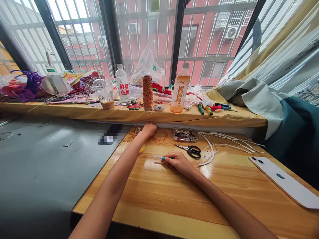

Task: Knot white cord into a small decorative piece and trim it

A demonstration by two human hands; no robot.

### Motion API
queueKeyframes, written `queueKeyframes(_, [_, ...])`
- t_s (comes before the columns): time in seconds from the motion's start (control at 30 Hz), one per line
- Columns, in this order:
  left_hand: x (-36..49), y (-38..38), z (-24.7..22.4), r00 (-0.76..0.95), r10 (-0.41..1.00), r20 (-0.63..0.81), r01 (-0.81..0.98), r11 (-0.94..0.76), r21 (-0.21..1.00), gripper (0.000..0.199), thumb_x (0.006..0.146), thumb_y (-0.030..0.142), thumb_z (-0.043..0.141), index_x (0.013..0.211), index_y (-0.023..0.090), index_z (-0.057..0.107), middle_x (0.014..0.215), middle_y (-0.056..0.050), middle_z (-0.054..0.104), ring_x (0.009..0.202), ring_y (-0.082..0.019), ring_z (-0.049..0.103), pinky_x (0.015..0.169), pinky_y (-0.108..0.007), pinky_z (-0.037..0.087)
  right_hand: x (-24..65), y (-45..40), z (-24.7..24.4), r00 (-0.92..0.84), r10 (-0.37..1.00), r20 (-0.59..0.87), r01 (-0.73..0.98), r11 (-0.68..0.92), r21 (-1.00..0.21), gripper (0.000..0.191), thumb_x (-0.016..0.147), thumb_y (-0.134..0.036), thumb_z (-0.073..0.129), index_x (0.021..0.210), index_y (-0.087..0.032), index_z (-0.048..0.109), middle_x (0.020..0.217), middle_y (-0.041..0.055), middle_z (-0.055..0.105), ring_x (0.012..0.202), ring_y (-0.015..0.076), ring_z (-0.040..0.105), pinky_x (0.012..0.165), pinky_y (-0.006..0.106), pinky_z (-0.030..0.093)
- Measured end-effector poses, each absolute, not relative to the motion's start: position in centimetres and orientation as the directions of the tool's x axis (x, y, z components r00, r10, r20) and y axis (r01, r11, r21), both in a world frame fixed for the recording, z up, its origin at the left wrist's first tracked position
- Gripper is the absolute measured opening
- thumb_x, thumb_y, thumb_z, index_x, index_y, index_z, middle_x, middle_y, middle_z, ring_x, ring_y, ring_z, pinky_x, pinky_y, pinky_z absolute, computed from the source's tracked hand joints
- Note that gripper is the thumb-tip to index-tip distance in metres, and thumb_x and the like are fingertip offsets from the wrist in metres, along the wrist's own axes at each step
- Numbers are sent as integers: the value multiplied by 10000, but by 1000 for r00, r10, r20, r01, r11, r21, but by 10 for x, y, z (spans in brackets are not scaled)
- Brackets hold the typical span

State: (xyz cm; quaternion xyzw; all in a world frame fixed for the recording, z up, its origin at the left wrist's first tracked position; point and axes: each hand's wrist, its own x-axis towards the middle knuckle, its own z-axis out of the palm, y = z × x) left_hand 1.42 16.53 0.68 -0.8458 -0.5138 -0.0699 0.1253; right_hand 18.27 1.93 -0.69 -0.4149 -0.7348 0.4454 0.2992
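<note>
My left hand reaches to the back edge of the wooden table, beside a loose coil of thin brown cord and a tangle of pale threads. Its fingers are turned away and mostly hidden. Nearer the middle, my right hand is closed in a pinch, with the end of a short white cord sticking out past the blue-nailed thumb. Black-handled scissors lie with blades parted just beyond it. A yellow tool shows partly behind my left forearm.
A clear box of beads, white cords and a white phone lie on the table. Along the sill stand a brown cord spool, a water bottle, a tea bottle and a cup. Green-handled pliers lie there.
</note>
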Motion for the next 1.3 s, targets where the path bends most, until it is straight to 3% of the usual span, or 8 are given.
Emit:
queueKeyframes(0.17, [15,162,-1,451,846,283,892,-430,-137,276,757,90,377,897,96,614,939,-151,602,986,-219,491,832,-315,373,183,19,-8,-478,874,85,317,262,-911,248,708,-306,493,607,-121,623,549,4,509,496,76,419,441,180,303])
queueKeyframes(0.47, [7,163,14,357,890,283,933,-357,-54,280,770,201,383,912,203,624,911,-76,642,801,-188,589,661,-259,427,183,21,-10,-455,891,20,298,173,-939,235,695,-292,486,681,-113,637,554,3,510,476,70,409,409,175,293])
queueKeyframes(0.63, [8,157,20,310,890,335,948,-317,-34,271,775,214,382,871,187,634,878,-94,647,787,-210,596,651,-274,424,184,21,-8,-451,892,21,314,181,-932,239,700,-294,486,697,-115,644,547,4,523,474,69,413,403,168,295])
queueKeyframes(0.93, [13,148,40,261,823,505,945,-325,41,297,853,280,295,1027,206,524,953,-63,627,845,-181,579,677,-252,402,184,19,-6,-438,899,18,329,179,-927,230,699,-285,486,687,-120,646,552,3,526,467,69,418,398,174,293])
queueKeyframes(1.3, [14,150,76,180,625,760,826,-515,228,225,837,227,345,921,156,541,715,-29,618,674,-126,559,642,-205,382,185,18,-6,-444,896,-23,304,126,-944,250,697,-325,491,693,-119,633,547,-3,505,446,65,396,369,169,291])
